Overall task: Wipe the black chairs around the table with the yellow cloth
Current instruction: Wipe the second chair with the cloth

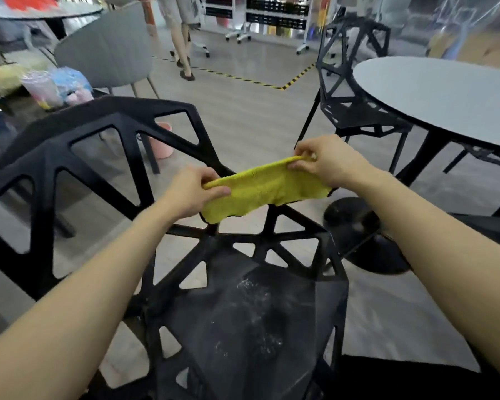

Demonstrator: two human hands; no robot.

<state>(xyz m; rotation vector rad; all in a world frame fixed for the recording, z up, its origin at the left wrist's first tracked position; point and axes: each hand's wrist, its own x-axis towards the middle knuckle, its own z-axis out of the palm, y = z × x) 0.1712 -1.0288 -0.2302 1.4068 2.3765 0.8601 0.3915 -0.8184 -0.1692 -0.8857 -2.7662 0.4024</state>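
Above the dusty black chair — both hands, left hand and right hand, pinch the yellow cloth taut.

Open office or lounge area, round table, black lattice chairs, wheeled shelving

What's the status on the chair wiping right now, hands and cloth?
Left hand and right hand both pinching the yellow cloth, stretched above the near black chair. White specks on its seat. Nothing blocking.

Fuzzy yellow cloth; matt, dusty black chair.
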